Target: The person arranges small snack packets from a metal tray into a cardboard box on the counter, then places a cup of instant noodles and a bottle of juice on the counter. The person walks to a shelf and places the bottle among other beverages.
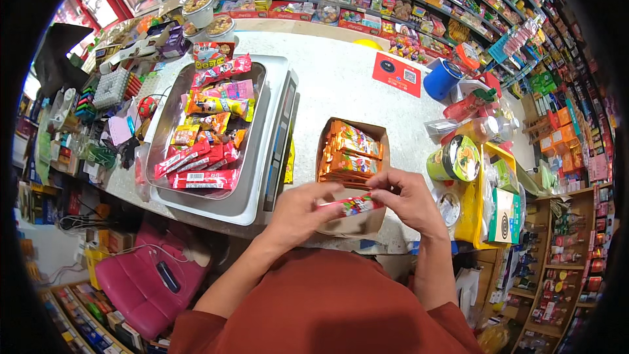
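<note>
Between my two hands is a red candy packet [357,205], stretched level above the near end of an open cardboard box [351,223]. My left hand [300,209] pinches its left end, the fingers slightly blurred. My right hand [409,201] grips its right end between thumb and fingertips. Orange candy packets [351,150] lie stacked in the far part of the box, while bare cardboard shows at the near part. To the left, a metal tray [258,123] on a white scale [280,88] holds red, yellow and pink candy packets [216,103].
A yellow basket [469,211], a green instant noodle cup [452,157] and a blue cup [442,80] line the counter's right side. A red printed card [397,74] lies farther back. Clutter crowds the left end, above a pink chair [147,280].
</note>
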Demonstrator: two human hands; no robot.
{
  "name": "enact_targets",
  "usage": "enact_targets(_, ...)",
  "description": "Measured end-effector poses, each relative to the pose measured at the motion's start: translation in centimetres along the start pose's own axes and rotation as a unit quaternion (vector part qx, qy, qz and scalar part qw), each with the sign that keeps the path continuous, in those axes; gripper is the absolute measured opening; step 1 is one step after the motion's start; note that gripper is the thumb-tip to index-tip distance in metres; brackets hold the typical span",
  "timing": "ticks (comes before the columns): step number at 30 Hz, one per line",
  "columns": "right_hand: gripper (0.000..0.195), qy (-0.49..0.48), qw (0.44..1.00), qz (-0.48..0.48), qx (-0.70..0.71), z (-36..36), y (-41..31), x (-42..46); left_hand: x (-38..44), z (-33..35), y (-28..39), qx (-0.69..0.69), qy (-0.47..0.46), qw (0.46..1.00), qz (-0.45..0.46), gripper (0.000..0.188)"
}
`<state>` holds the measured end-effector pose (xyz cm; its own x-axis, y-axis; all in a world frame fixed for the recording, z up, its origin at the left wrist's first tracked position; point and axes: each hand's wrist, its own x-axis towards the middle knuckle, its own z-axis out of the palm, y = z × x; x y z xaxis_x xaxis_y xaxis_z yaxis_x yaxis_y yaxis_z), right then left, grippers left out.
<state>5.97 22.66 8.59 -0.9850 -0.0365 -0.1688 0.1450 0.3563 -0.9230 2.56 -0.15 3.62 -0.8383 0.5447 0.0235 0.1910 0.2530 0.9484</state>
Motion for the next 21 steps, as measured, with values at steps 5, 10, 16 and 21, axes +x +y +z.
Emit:
enact_targets(5,0.033,0.131,0.950,-0.080,0.270,2.5,-0.9,1.4,1.0,1.1,0.4,-0.208,-0.009,0.976,-0.068,0.016)
enact_targets(10,0.030,0.097,0.974,0.005,0.207,3.1,0.4,0.5,0.8,0.3,0.2,-0.199,-0.009,0.975,-0.101,0.017)
enact_targets(16,0.012,0.067,0.993,0.055,0.077,1.7,3.2,-0.5,0.7,-0.2,-0.6,-0.120,-0.004,0.987,-0.107,0.017)
enact_targets(21,0.017,0.056,0.997,0.053,0.028,1.6,3.3,-0.8,0.9,-0.1,-1.6,-0.107,-0.007,0.987,-0.117,0.015)
